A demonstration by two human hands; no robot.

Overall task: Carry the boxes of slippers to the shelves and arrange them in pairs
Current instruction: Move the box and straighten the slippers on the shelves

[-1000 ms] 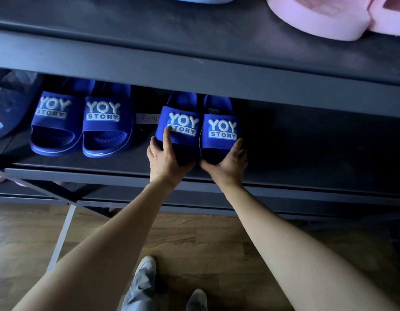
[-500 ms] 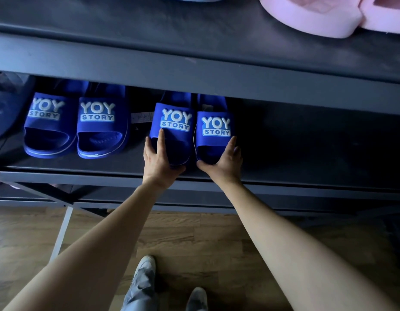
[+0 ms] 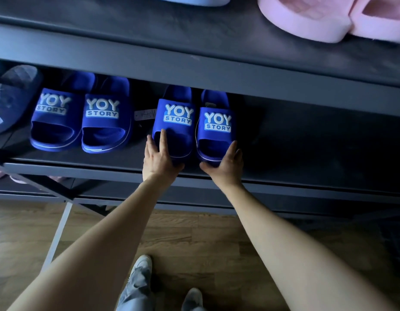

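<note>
Your left hand [image 3: 159, 159] rests on the toe end of the left blue slipper [image 3: 175, 122] of the pair at the centre of the middle shelf [image 3: 306, 158]. The fingers [image 3: 163, 140] are extended and spread over the front of the strap and the outer side, with the thumb under the toe edge; the hold is loose and not a full grip.

Your right hand [image 3: 227, 163] cups the toe end of the right blue slipper [image 3: 217, 126]. Its fingers [image 3: 233, 149] lie along the outer side, partly curled, with the thumb across the front edge.

The two slippers stand side by side, nearly touching, toes facing you, each marked "YOY STORY". A second blue pair [image 3: 82, 117] with the same marking stands to the left on the same shelf, apart from the first pair. A small label [image 3: 145, 114] lies between the two pairs. A dark slipper [image 3: 10, 97] sits at the far left. Pink slippers [image 3: 329, 16] rest on the upper shelf [image 3: 149, 30].
</note>
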